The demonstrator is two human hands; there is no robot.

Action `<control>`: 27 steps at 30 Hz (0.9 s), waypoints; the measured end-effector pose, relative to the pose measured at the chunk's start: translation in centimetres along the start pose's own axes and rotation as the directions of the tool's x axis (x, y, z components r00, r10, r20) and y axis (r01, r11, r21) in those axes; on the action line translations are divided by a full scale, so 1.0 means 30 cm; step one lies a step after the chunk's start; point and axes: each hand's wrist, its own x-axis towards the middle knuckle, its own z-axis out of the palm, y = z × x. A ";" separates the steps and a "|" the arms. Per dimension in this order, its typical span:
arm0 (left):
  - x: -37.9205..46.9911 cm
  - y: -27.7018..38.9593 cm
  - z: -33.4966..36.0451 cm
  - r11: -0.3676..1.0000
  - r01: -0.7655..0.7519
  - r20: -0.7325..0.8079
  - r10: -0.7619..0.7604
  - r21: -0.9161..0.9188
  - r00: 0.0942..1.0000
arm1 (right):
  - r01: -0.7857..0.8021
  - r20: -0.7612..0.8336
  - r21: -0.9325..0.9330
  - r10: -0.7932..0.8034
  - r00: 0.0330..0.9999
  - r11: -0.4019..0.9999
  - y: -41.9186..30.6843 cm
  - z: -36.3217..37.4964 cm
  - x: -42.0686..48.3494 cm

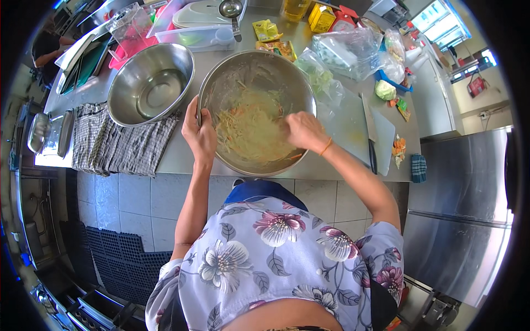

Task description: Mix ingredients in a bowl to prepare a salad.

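Observation:
A large stainless steel bowl near the table's front edge holds a pale yellow-green batter mixture with shredded vegetables. My left hand grips the bowl's left rim, thumb inside the wall. At the bowl's right side my right hand is closed, its fingertips over the batter; whether it holds a utensil is hidden or blurred. An orange band circles that wrist. Left of the bowl, a second steel bowl stands tilted, its front edge over a checked cloth, with nothing visible inside.
Right of the bowl lie a cutting board, a knife, vegetable scraps and a cabbage piece. Plastic bags, seasoning packets and a plastic container with a ladle stand behind. A person is at far left.

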 end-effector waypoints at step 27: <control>0.015 -0.041 -0.023 1.000 0.020 0.003 -0.020 -0.019 1.000 | 0.039 -0.295 0.152 0.008 0.955 0.988 -0.074 -0.128 -0.032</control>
